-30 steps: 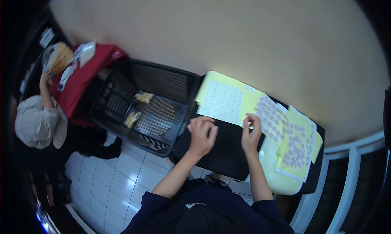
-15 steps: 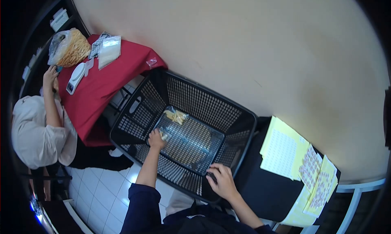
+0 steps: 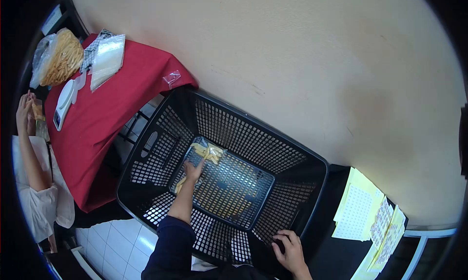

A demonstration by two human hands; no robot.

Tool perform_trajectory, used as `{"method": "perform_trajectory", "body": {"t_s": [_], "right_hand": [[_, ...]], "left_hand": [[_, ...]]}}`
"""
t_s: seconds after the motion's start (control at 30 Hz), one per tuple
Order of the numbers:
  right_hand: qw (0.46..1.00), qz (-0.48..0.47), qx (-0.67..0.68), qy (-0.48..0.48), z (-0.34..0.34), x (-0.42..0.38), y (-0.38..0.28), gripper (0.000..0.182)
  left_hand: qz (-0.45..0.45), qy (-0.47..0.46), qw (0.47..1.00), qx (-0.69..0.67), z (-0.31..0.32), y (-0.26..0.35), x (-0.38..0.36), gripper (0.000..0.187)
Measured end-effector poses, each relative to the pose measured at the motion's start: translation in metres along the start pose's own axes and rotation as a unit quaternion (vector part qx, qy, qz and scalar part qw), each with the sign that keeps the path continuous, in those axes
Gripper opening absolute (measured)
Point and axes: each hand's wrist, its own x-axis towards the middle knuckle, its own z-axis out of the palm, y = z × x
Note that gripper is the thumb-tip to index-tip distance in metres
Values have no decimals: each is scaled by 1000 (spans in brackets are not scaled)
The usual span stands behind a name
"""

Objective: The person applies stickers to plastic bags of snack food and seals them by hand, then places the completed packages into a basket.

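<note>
A deep black perforated basket (image 3: 248, 116) stands in front of me. Inside it, at the back left of its floor, lies a clear packet of yellow stick-shaped pieces (image 3: 209, 152). My left hand (image 3: 193, 171) reaches down into the basket, fingers apart, just in front of that packet. A second packet (image 3: 181, 184) lies beside and partly under the hand; the hand is not closed around it. My right hand (image 3: 289, 253) is at the basket's near right edge with its fingers loosely spread and nothing in them.
On the left, a red-covered table (image 3: 141, 60) bears a big bag of sticks (image 3: 63, 58), a scale (image 3: 65, 100) and clear bags (image 3: 108, 60). A co-worker's hands (image 3: 29, 111) hold a small packet. Sticker sheets (image 3: 358, 209) lie on a black surface at right.
My left hand has opened beside the near packet. My right hand has moved right along the basket. The view has shifted, and the co-worker's hands are now together around a packet.
</note>
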Motion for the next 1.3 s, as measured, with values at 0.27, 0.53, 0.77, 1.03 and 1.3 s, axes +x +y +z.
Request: {"method": "perform_trajectory", "body": {"t_s": [0.27, 0.53, 0.77, 1.03, 1.3], "right_hand": [[1000, 9, -6, 7, -12, 17, -21, 21], [999, 45, -20, 5, -10, 22, -21, 21], [999, 50, -17, 4, -9, 22, -21, 20], [999, 32, -13, 13, -5, 19, -17, 21], [999, 29, -23, 4, -4, 20, -18, 22]], "left_hand": [[-81, 208, 966, -129, 14, 43, 37, 35], [2, 185, 982, -37, 17, 24, 55, 22], [-5, 312, 904, -292, 54, 1, 100, 16], [-138, 343, 825, -427, 48, 26, 92, 17], [-70, 269, 720, -636, 42, 38, 88, 16]]}}
